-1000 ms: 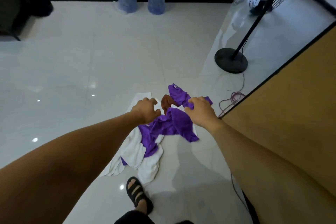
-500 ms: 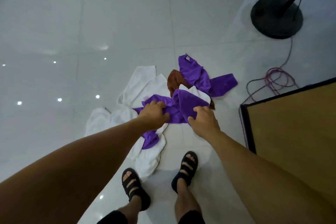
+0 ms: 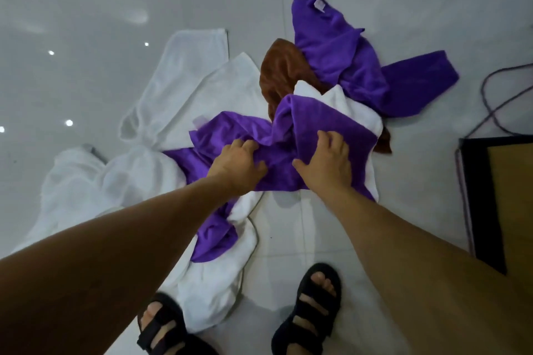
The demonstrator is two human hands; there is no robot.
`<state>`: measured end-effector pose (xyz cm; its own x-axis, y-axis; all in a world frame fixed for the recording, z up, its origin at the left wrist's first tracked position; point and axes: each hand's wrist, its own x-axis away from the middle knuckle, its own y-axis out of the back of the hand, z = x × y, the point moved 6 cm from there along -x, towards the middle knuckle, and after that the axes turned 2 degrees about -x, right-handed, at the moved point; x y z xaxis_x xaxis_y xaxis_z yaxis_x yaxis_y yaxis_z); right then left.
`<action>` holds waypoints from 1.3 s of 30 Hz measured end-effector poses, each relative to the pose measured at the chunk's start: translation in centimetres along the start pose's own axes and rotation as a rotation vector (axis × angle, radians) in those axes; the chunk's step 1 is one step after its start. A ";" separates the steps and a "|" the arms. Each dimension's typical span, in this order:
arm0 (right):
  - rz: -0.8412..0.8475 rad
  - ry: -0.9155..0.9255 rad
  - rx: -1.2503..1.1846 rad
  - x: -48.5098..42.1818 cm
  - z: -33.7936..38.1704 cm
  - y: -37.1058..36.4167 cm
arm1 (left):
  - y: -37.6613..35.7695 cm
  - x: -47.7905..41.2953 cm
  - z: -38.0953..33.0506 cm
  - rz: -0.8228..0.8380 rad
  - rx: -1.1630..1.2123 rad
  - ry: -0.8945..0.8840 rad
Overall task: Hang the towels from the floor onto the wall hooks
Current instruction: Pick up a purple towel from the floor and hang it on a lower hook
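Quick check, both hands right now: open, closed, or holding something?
Left hand: closed, gripping the purple towel on the floor pile.
Right hand: closed, fingers curled into the same purple towel.

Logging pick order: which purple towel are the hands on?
The near purple towel, over the white towels: left hand and right hand grip it. The far purple towel lies untouched.

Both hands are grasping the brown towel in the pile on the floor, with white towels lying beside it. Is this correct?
Not quite. In the head view the left hand and the right hand grasp the near purple towel, not the brown towel, which lies untouched behind it. The white towels do lie beside it.
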<state>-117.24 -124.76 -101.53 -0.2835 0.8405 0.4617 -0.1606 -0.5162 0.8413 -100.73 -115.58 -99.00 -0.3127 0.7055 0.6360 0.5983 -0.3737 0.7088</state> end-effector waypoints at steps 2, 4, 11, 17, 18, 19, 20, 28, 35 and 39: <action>-0.030 -0.048 0.031 -1.8 -0.7 -2.8 | -1.8 -2.2 1.1 -0.028 0.011 -0.014; -0.035 -0.077 0.059 -3.3 -1.1 -4.9 | -3.1 -3.8 2.0 -0.044 0.011 -0.018; -0.082 -0.060 0.012 -3.7 -1.5 -5.1 | -4.1 -3.8 3.7 -0.006 0.020 -0.019; -0.124 0.077 -0.279 3.9 1.3 4.1 | 2.2 1.9 0.2 0.046 0.057 -0.071; -0.110 0.099 -0.336 5.5 2.1 6.0 | 3.9 3.2 -1.0 0.061 0.068 -0.099; -0.098 0.124 -0.387 7.0 3.0 8.1 | 5.8 4.8 -2.2 0.078 0.078 -0.131; -0.089 0.149 -0.434 8.4 4.1 10.4 | 7.8 6.4 -3.6 0.092 0.081 -0.166; -0.238 0.271 -0.677 20.1 14.6 33.7 | 24.4 20.5 -11.7 0.187 0.243 -0.198; -0.539 0.283 -0.601 32.2 18.9 51.2 | 36.0 35.2 -16.9 0.423 0.445 -0.425; -0.720 0.308 -0.689 39.7 20.6 58.6 | 40.2 42.5 -18.7 0.473 0.327 -0.451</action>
<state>-118.40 -118.20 -28.09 -0.1199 0.9584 -0.2591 -0.8648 0.0273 0.5014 -103.73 -111.88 -37.79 0.3261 0.7189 0.6139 0.8057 -0.5510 0.2173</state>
